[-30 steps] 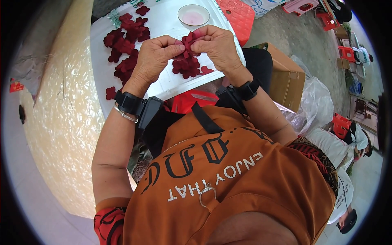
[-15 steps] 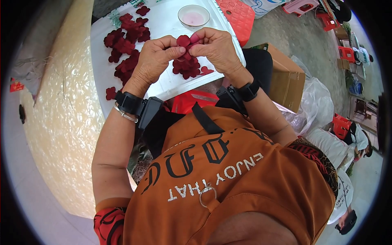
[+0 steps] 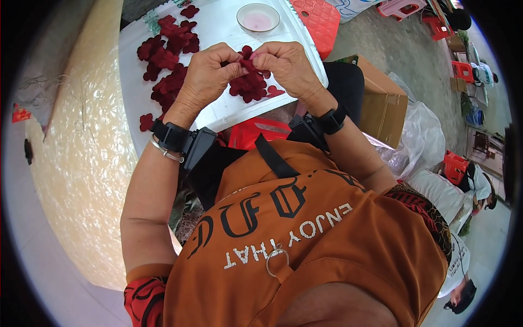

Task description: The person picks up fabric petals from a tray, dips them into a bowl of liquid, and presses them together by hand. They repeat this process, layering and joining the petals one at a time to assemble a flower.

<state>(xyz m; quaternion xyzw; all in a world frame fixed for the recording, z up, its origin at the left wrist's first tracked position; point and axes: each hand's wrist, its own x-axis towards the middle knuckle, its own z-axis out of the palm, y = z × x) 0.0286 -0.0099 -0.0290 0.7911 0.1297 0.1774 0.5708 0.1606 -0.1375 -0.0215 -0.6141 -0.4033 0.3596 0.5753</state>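
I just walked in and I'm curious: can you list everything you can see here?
dark red fabric petal pieces: many, dark red, scattered on the white board.
white board: one, white, on the lap.
small clear bowl: one, clear with pinkish inside, board's far edge.
red plastic stool: one, red, right of bowl.
cardboard box: one, brown, right side.
clear plastic bag: one, beside box.
left hand: pinching a red petal piece.
right hand: pinching the same piece.
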